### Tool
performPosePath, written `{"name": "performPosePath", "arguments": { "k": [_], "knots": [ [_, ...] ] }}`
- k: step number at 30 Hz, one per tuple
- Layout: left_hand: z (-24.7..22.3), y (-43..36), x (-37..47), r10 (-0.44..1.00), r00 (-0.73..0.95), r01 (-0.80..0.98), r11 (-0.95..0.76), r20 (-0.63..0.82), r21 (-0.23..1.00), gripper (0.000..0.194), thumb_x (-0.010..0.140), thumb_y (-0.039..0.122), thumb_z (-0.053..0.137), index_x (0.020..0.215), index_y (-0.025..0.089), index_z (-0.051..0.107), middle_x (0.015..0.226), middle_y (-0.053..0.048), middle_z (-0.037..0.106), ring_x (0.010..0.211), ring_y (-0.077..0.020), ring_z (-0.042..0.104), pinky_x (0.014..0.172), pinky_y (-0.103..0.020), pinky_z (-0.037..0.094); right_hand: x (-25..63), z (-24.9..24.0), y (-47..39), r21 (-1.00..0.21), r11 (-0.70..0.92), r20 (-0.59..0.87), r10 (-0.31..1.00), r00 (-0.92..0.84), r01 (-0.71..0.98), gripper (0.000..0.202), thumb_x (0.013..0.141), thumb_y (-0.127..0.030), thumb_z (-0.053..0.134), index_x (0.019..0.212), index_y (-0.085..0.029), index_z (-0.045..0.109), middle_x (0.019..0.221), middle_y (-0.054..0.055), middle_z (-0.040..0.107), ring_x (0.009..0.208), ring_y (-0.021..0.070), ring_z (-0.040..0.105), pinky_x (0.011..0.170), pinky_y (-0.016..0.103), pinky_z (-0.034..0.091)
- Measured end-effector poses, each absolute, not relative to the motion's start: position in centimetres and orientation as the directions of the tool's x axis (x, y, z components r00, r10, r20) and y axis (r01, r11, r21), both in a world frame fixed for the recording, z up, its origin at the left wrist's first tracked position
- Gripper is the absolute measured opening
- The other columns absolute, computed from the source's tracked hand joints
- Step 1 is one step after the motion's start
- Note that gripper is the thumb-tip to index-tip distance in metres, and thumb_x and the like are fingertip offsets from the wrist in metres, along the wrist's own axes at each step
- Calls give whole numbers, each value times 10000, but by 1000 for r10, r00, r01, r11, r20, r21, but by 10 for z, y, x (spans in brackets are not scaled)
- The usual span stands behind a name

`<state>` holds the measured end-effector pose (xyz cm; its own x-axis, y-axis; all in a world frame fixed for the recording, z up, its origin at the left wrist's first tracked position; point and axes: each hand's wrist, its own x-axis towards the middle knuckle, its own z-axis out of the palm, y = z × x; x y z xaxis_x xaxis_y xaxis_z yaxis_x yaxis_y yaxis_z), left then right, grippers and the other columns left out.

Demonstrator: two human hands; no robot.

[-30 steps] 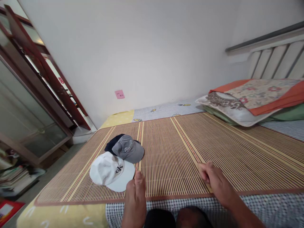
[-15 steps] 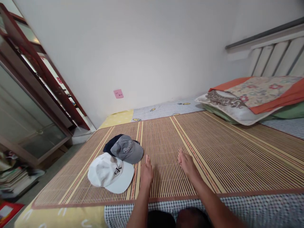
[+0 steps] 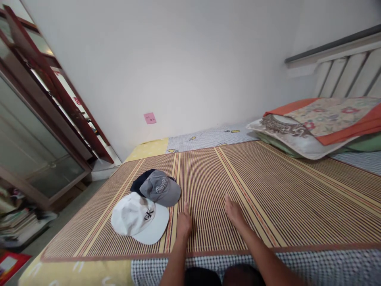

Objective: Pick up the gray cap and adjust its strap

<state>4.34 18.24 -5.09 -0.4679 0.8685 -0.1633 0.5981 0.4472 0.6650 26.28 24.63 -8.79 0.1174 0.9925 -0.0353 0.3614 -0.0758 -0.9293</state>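
My left hand [image 3: 183, 221] lies on a striped bamboo mat [image 3: 268, 190], just right of a white cap [image 3: 138, 217] with a dark logo. It holds nothing and stays apart from the cap's brim. My right hand [image 3: 233, 210] rests flat on the mat a little further right, also holding nothing. Behind the white cap sits a grey cap [image 3: 160, 188] with white lettering, partly covering a dark navy cap [image 3: 139, 180].
The mat covers a bed against a white wall. Pillows [image 3: 315, 127] are stacked at the far right under a slatted headboard [image 3: 342, 75]. A glass-door cabinet [image 3: 38, 131] and piled books [image 3: 18, 222] stand on the floor at the left. A pink note [image 3: 149, 118] sticks to the wall.
Both hands have moved forward onto the mat and toward each other: the right hand slid left from the mat's edge. The caps have not moved.
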Motion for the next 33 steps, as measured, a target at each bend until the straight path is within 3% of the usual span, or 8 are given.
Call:
{"name": "performPosePath", "arguments": {
  "k": [4, 11, 16, 19, 22, 26, 30, 33],
  "knots": [
    [-55, 184, 42, 864, -460, 598, 473, -206, 647, 728, 1072, 556, 169, 1023, 104, 737, 850, -146, 764, 818, -260, 724, 834, -391, 513, 264, -90, 244, -924, -58, -17, 994, 111, 377, 694, 917, -831, 149, 497, -292, 271, 456, -2, 306, 420, 169, 313, 475, 344, 210],
    [-58, 185, 41, 875, -439, 610, 457, -205, 647, 861, 1055, 556, 65, 865, 80, 757, 1000, -292, 768, 1008, -330, 738, 896, -376, 503, 264, -91, 243, -918, -35, 11, 994, 113, 394, 667, 939, -786, 152, 505, -296, 278, 447, 18, 346, 424, 191, 361, 478, 353, 230],
    [-61, 184, 39, 871, -450, 614, 462, -197, 640, 806, 1069, 559, 78, 813, 140, 717, 951, -207, 775, 959, -280, 736, 927, -405, 504, 264, -91, 243, -916, -10, 35, 994, 103, 401, 636, 944, -753, 172, 520, -296, 298, 452, 19, 364, 446, 202, 393, 490, 351, 251],
    [-63, 185, 38, 870, -456, 616, 460, -186, 640, 654, 1083, 559, 235, 772, 176, 665, 880, -99, 757, 891, -224, 715, 944, -422, 503, 264, -92, 242, -914, 16, 54, 995, 84, 405, 591, 923, -739, 233, 540, -293, 293, 477, -1, 356, 475, 191, 396, 516, 343, 264],
    [-63, 182, 40, 887, -432, 621, 423, -163, 660, 484, 1068, 455, 419, 707, 193, 606, 768, -32, 704, 830, -205, 688, 898, -398, 502, 266, -92, 239, -914, 32, 55, 998, 44, 404, 511, 885, -701, 344, 581, -291, 308, 508, -37, 338, 500, 173, 384, 535, 320, 271],
    [-64, 151, 57, 916, -395, 615, 315, -63, 723, 389, 1022, 297, 399, 655, 231, 510, 735, -48, 657, 800, -232, 658, 806, -354, 470, 263, -87, 219, -921, 49, 27, 998, -63, 386, 421, 862, -631, 389, 627, -286, 331, 526, -54, 353, 518, 167, 414, 530, 293, 289],
    [-84, 83, 81, 930, -366, 568, 206, 20, 797, 373, 978, 466, 400, 670, 277, 490, 749, -84, 663, 788, -269, 649, 798, -372, 484, 249, -91, 162, -937, 73, -23, 963, -270, 343, 383, 828, -592, 440, 630, -272, 373, 540, -51, 414, 513, 153, 469, 519, 269, 341],
    [-112, 33, 88, 931, -365, 505, 217, -21, 836, 419, 856, 633, 566, 604, 304, 502, 690, -92, 652, 763, -312, 661, 776, -411, 513, 244, -102, 108, -946, 21, -131, 890, -438, 324, 428, 844, -617, 466, 609, -260, 448, 509, -35, 482, 428, 147, 474, 451, 274, 365]
  ]
}}
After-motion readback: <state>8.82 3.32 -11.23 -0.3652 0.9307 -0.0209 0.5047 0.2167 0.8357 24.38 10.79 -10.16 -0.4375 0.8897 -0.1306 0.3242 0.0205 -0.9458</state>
